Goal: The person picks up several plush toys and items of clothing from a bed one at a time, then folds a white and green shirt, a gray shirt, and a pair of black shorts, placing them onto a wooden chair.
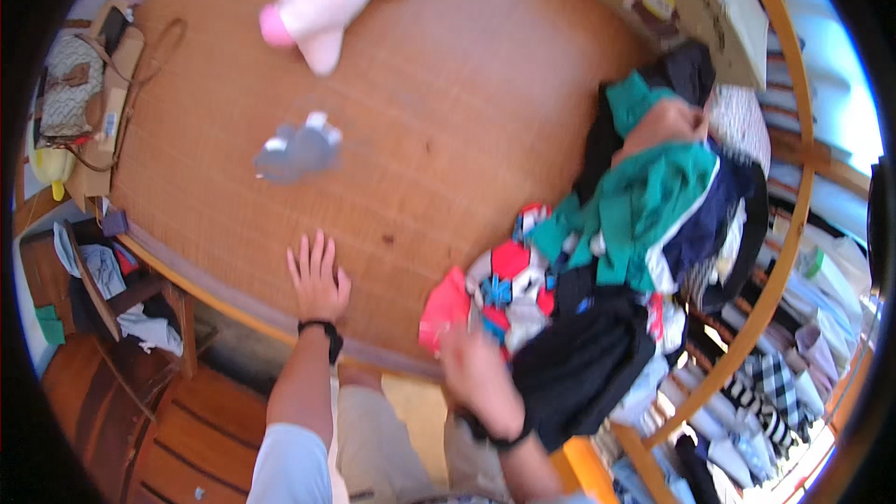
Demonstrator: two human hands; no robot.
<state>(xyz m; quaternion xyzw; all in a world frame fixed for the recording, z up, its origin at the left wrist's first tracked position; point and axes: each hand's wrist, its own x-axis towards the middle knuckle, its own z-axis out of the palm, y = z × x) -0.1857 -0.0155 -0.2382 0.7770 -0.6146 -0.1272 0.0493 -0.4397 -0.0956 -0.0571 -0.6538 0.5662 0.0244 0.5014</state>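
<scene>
My left hand (317, 285) lies flat with fingers spread on the brown woven mat (392, 177), a dark band on its wrist. My right hand (481, 378) is blurred at the near edge of a heap of clothes, beside a coral-pink cloth (443, 308). Its fingertips are smeared, so any hold on the cloth is unclear. Just past it lies a red, white and blue patterned garment (509, 271). A black garment (588, 364) sits to its right, and a green garment (663, 205) tops the heap. A small grey and white bundle (299, 149) rests beyond my left hand.
A pink plush toy (336, 0) lies at the far side, and a cardboard box (681, 9) at the far right. A curved wooden rail (798, 196) borders the right, with folded clothes beyond. At left are a handbag (70, 84) and a wooden chair (177, 317) holding clothes.
</scene>
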